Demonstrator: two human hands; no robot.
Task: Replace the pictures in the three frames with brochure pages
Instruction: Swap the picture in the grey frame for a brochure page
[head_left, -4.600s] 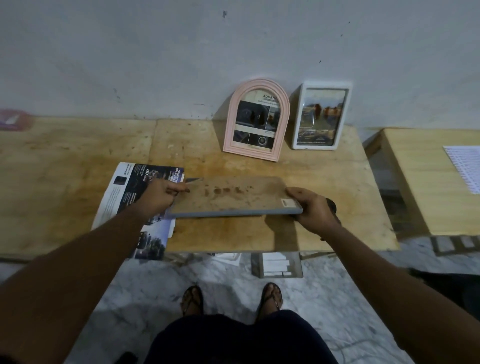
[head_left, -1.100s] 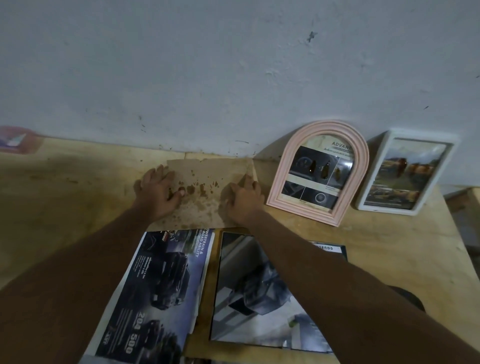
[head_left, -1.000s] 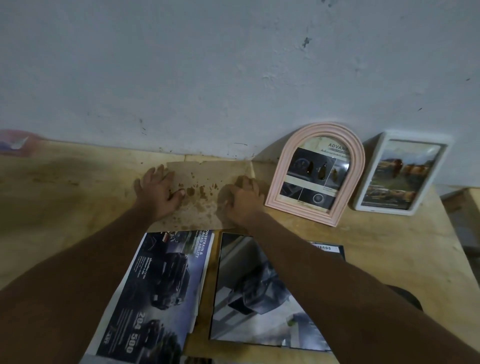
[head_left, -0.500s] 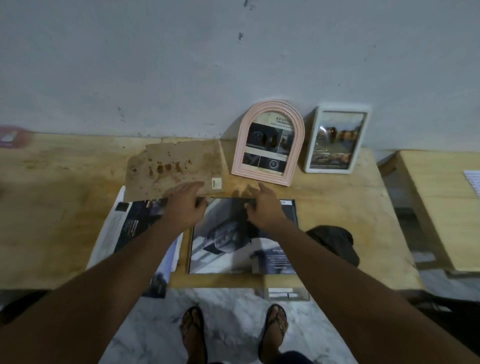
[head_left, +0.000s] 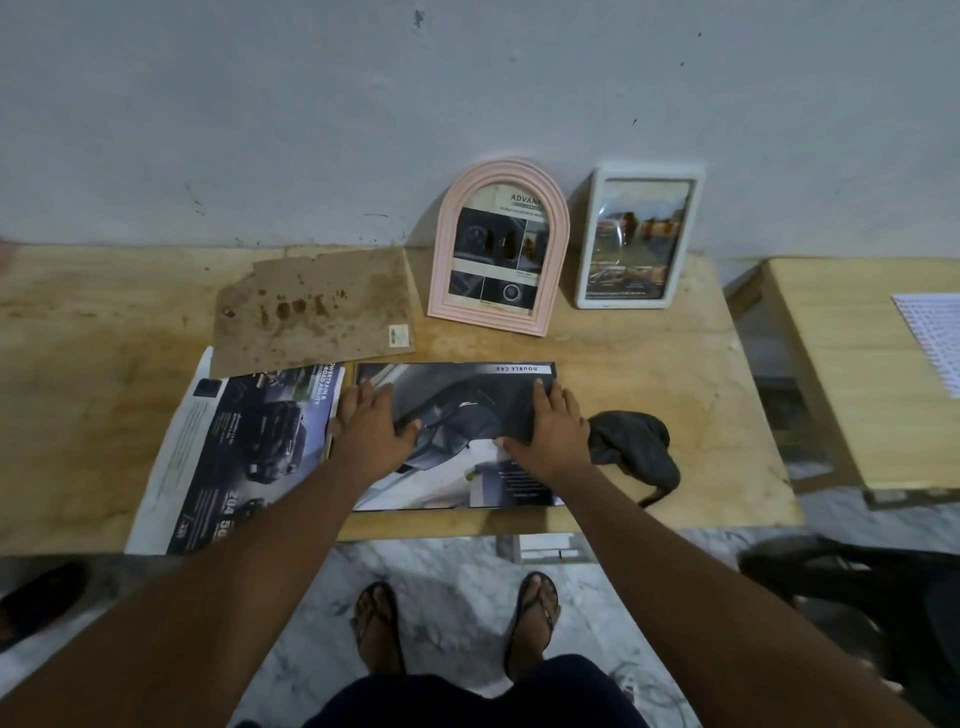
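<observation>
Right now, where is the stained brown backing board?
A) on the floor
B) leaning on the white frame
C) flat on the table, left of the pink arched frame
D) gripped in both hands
C: the backing board lies flat on the table by the wall, just left of the pink arched frame.

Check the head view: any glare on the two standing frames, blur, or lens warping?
Head view: dim light; glare patch on the white frame, fainter reflections in the pink arched frame; wide-angle stretches the forearms at the bottom; left hand, right hand and the brochure page under them look sharp.
</observation>
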